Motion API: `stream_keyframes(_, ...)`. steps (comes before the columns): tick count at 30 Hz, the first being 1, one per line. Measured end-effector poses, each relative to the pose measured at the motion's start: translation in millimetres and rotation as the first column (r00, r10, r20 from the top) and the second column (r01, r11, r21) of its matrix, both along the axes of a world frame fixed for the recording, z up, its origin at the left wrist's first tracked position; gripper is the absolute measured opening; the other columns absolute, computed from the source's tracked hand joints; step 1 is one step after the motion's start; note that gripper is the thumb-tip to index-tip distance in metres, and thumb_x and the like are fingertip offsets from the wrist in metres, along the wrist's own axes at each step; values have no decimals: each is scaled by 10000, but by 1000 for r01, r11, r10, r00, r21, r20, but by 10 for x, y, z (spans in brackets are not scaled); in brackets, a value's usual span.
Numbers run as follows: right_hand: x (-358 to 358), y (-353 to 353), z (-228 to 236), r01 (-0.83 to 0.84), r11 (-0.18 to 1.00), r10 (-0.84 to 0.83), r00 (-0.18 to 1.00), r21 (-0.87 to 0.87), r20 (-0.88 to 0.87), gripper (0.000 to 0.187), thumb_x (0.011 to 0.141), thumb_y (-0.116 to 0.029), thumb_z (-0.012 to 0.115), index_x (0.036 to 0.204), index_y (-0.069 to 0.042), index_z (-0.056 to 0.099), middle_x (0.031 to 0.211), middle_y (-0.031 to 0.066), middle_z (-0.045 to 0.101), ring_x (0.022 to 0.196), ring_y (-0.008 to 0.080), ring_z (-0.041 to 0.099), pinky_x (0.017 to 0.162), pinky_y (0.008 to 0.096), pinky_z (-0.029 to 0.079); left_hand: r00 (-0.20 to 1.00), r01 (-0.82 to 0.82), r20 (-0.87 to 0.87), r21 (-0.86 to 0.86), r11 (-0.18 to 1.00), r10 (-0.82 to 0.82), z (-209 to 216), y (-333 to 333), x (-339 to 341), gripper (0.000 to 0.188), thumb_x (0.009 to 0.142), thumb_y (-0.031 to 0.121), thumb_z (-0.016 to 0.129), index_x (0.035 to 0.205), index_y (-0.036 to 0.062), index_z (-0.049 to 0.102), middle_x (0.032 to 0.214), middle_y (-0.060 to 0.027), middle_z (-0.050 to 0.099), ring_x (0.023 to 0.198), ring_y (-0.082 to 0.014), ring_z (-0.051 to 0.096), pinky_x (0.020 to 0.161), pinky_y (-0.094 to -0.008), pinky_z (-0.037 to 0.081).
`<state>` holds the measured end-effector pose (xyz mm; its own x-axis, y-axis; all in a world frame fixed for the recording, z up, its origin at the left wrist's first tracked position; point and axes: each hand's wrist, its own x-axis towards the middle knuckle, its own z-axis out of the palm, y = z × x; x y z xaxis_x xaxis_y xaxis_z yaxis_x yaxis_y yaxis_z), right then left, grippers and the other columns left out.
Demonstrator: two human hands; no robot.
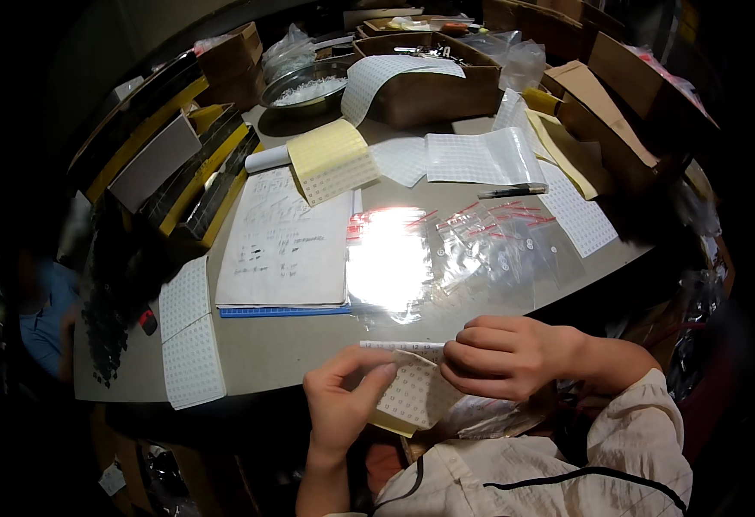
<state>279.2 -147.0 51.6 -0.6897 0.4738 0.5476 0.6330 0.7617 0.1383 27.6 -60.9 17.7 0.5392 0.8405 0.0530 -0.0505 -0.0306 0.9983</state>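
Between my two hands, in front of the table's near edge, is a sheet of small printed round labels [413, 392] with a yellowish edge at its bottom. My left hand [343, 396] pinches its left side between thumb and fingers. Curled over its upper right corner, my right hand [502, 358] has its fingertips on the sheet; the fingertips are partly hidden. A strip along the sheet's top edge looks folded or rolled. Just beyond my hands, see-through zip bags [494, 246] with red lines are spread on the table [308, 345].
A handwritten paper pad [282, 241] lies left of the bags. More label sheets [192, 362] hang over the left edge. A black pen [512, 192] rests near a white label sheet [481, 159]. At the back stand a metal bowl [274, 99] of white pieces and a brown box [429, 95].
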Motion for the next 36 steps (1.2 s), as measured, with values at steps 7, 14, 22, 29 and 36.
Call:
stream_keyframes(7,99,237,262,-134,977,123,990,-164,-75,145,876,-18,708,1011,26,733,986,151,690,821,237,678,720,319,576,998,-9,57,-73,997,14,-3,62,-59,123,881,-55,758,1002,-41,777,877,-40,742,806,-84,663,730,-225,519)
stream_keyframes(14,169,821,255,-112,676,-476,689,-728,-547,131,931,-75,774,1009,8,709,943,59,700,832,132,655,785,287,534,999,3,33,-41,999,-2,-23,78,-71,136,888,-45,756,1022,-43,776,893,-40,736,815,-85,656,738,-231,512)
stream_keyframes(22,404,1359,10,-296,273,-673,621,-915,-402,108,1001,-114,687,1029,-24,633,887,-13,632,815,77,583,763,244,491,1000,-2,22,-5,1000,2,-41,81,-53,131,898,-28,755,1027,-41,774,899,-37,732,825,-82,655,734,-228,508)
stream_keyframes(29,672,1274,-95,-66,246,-654,725,-967,-216,108,1006,-128,679,988,-40,620,922,-24,625,849,75,588,787,233,492,999,-24,-25,16,1000,24,-23,48,-58,127,899,-25,754,1023,-49,764,899,-40,730,816,-84,655,730,-228,511)
stream_keyframes(36,937,1040,70,-74,208,-689,696,-975,-200,123,999,-168,698,992,-54,653,899,-24,641,845,74,606,745,252,507,1000,-17,-2,24,1000,17,-42,50,-26,128,897,-25,752,1022,-50,763,889,-38,737,806,-81,653,721,-225,508)
